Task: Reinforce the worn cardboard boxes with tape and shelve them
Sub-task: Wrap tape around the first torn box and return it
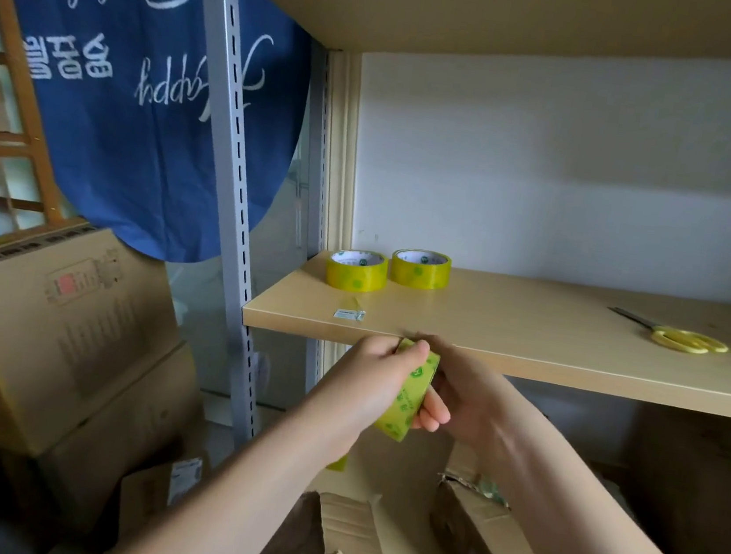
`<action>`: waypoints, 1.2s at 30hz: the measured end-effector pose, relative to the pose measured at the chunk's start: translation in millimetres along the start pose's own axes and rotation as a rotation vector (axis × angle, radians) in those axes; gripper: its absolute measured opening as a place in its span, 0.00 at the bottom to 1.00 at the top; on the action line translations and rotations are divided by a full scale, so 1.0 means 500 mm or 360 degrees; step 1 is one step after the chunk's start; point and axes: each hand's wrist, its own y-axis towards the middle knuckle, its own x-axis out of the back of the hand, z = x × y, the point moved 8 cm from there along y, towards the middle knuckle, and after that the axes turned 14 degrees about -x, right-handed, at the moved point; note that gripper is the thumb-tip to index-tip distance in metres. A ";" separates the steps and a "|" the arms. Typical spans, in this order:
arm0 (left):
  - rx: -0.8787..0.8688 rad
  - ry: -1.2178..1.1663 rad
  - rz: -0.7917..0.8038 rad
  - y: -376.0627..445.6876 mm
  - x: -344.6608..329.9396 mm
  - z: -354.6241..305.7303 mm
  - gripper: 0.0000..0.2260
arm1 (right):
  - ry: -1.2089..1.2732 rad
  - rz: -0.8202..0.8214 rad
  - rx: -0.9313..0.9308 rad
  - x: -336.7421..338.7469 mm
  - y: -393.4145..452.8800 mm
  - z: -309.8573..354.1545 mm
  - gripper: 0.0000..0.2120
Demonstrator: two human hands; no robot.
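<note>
Both hands meet just below the front edge of the shelf [531, 338], sharing one roll of tape [409, 392]. Left hand [369, 378] curled round the roll's near side, thumb laid across the upper rim by the look of it; right hand [455, 393] cupping the far side, fingertips showing under the roll. Held on edge and tilted, probably so the outer wrap faces up and a nail can hunt for the loose end. No free tail visible yet, so pulling a strip reads as the next step.

Directly beneath, a worn cardboard box [396, 538] with torn, ragged flaps standing open, close enough for a strip to drop straight onto the damage. A yellow-green scrap [337, 462] near the left forearm, possibly tape already stuck on; too small to tell.

On the shelf, two spare rolls [357, 271] flat and just beside each other near the left back corner, a small label scrap [349, 315] near the front edge ahead of them. Yellow-handled scissors [678, 336] well apart toward the right end, blades pointing left, a reach away for cutting.

Off to the left, stacked cartons [57, 331] beside the grey upright [231, 159], a blue banner [148, 80] hanging upside down behind.

Likely risk: tape splitting lengthwise or sticking back on itself once lifted.
</note>
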 end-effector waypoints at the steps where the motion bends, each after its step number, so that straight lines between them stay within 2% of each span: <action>1: -0.0018 0.0019 -0.0004 -0.002 0.001 -0.019 0.11 | 0.0000 0.0022 0.0005 -0.007 -0.010 0.007 0.15; 5: -0.0073 0.0043 -0.0060 -0.017 0.003 -0.061 0.11 | -0.0006 0.0085 0.0024 -0.027 -0.041 0.023 0.16; 8: -0.0089 0.0169 -0.0052 -0.042 -0.003 -0.046 0.12 | -0.0046 0.0051 0.0024 -0.016 -0.047 0.002 0.17; 11: -0.0122 0.0215 -0.0095 -0.056 -0.008 -0.020 0.12 | 0.0120 0.0062 0.0083 0.002 -0.041 -0.001 0.09; 18: -0.0125 0.0153 -0.0146 -0.048 -0.008 -0.021 0.10 | 0.0181 0.0184 -0.0084 0.008 -0.005 0.017 0.09; 21: -0.0135 0.0151 -0.0150 -0.031 -0.005 -0.050 0.10 | 0.0098 0.0142 -0.0088 0.004 0.001 0.047 0.08; 23: -0.0217 0.0137 -0.0179 -0.022 -0.004 -0.089 0.10 | 0.0084 0.0143 -0.0002 -0.007 -0.013 0.089 0.10; 27: -0.0593 0.0190 -0.0247 -0.019 0.006 -0.204 0.11 | 0.0047 0.0259 0.0436 -0.046 -0.091 0.233 0.09; 29: -0.0685 0.0160 -0.0258 -0.031 0.013 -0.234 0.11 | -0.0007 0.0206 0.0591 -0.062 -0.124 0.263 0.08; 32: -0.0670 0.0125 -0.0254 -0.068 0.016 -0.219 0.11 | -0.0130 0.0077 0.0683 -0.074 -0.137 0.226 0.06; 36: -0.0488 0.0028 -0.0237 -0.131 0.007 -0.151 0.10 | -0.0284 -0.0035 0.0760 -0.082 -0.126 0.146 0.08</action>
